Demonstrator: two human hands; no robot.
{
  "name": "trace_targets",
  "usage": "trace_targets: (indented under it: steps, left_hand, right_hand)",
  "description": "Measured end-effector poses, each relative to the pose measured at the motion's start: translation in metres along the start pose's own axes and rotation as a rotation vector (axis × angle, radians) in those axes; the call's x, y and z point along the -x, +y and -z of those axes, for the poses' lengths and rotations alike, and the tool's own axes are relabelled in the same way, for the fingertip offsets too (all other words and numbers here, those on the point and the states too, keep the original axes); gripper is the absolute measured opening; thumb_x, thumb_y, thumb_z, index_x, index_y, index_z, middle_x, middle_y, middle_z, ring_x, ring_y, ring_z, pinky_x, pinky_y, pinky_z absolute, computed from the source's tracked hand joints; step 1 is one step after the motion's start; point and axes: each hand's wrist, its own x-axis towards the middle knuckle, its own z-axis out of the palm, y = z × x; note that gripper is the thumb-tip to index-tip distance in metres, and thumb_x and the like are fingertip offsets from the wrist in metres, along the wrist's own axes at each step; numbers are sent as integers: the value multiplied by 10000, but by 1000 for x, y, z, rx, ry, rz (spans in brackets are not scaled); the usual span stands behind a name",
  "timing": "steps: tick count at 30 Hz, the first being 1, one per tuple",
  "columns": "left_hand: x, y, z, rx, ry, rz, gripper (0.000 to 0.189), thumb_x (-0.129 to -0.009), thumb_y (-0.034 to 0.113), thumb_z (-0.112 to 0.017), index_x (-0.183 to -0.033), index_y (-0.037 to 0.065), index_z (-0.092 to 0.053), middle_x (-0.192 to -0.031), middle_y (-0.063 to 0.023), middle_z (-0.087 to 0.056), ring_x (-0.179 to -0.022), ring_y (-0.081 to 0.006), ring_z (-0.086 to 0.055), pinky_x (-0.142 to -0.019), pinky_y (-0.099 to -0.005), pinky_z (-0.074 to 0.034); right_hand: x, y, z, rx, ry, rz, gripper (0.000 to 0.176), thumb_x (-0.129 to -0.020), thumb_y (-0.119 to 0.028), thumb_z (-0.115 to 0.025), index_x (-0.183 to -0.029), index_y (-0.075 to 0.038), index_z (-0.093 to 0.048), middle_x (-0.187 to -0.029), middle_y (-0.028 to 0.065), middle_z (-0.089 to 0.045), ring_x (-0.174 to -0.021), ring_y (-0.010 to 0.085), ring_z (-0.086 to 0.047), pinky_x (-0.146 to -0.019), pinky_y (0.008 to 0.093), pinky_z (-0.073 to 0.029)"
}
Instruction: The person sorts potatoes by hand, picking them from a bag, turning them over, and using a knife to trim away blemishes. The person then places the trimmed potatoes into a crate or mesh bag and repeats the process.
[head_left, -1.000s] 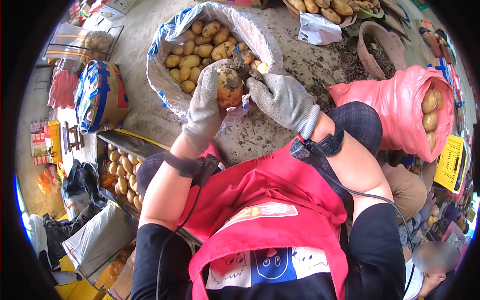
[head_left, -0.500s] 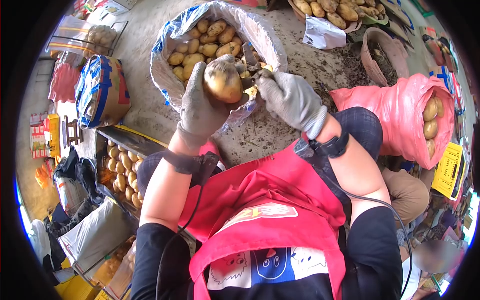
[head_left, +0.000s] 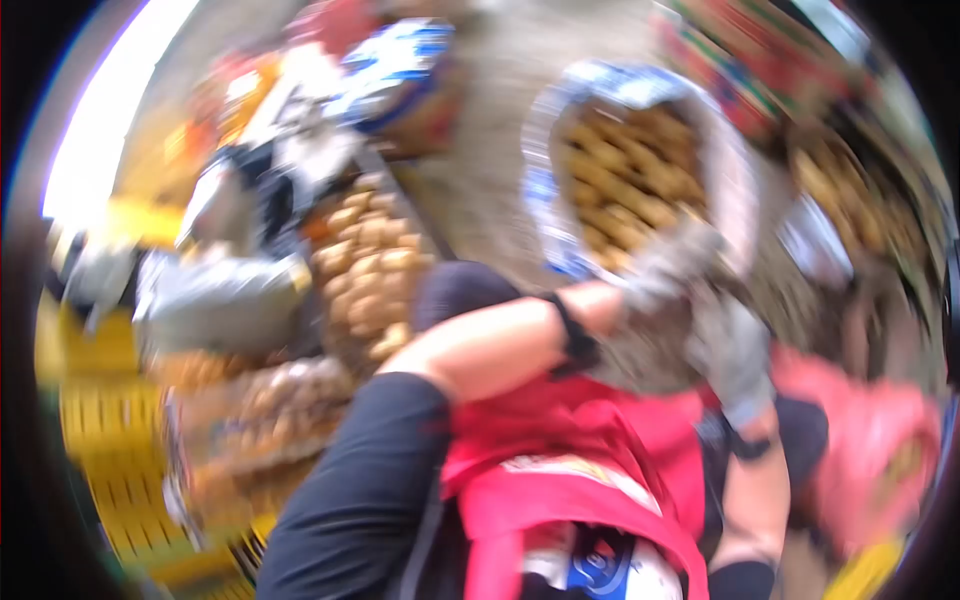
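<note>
Motion blur covers the whole view. My left hand (head_left: 675, 268), in a grey glove, is at the lower right edge of the plastic-lined container (head_left: 740, 185), which holds many potatoes (head_left: 630, 180). Close beside it, to the right, is my right hand (head_left: 728, 345), also gloved in grey. The fingers of both hands are smeared, and I cannot make out whether anything is between them.
A crate of potatoes (head_left: 370, 265) stands left of my knee. Yellow crates (head_left: 110, 450) and a grey-white bag (head_left: 220, 300) lie farther left. A pink sack (head_left: 860, 440) is at the right, with another potato container (head_left: 860, 190) above it.
The camera view has swung left, so the surroundings appear farther right. My hands have come closer together, and the potato seen in my left hand before no longer shows.
</note>
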Motion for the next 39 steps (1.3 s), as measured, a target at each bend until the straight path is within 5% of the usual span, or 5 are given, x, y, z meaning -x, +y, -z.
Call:
trace_targets:
  steps: [2,9,13,27,39]
  left_hand:
    - [-8,-3,-6,110,36,20,380,-1071,290,-536,-1325,14,-593,-1231,-117,-645,-1193,-224,-601,-1055,-384,-485]
    - [-3,35,-6,162,165,137,408,-1091,407,-493,-1103,24,-635,-935,-69,-655,-904,-162,-601,-837,-361,-511]
    - [7,28,3,16,208,86,387,-1085,389,-484,-1027,33,-624,-911,-96,-657,-859,-198,-610,-800,-363,-506]
    - [26,12,45,-829,4,-325,609,-785,210,-788,-1331,36,-582,-1297,-187,-596,-1206,-394,-581,-1049,-457,-482]
    - [14,30,39,98,23,152,332,-1116,299,-421,-1241,35,-579,-1080,-111,-671,-963,-202,-655,-903,-336,-524]
  right_hand:
    - [7,0,5,-929,-48,-822,285,-1072,-297,-537,-1117,-53,-676,-710,34,-582,-510,142,-529,-445,321,-406]
    - [24,53,11,-620,-101,-672,470,-1115,-329,-470,-1351,58,-596,-998,106,-610,-575,122,-505,-540,277,-413]
    - [-11,-25,15,-562,-249,-537,454,-1082,-404,-511,-836,-24,-538,-572,28,-540,-409,152,-486,-430,332,-351]
    - [-26,-34,33,-716,-358,-516,271,-1052,-232,-543,-889,-29,-615,-640,88,-581,-517,231,-597,-484,374,-456]
    - [-35,-13,47,-593,-311,-699,476,-1050,-415,-516,-837,-32,-703,-724,201,-679,-717,392,-694,-659,474,-513]
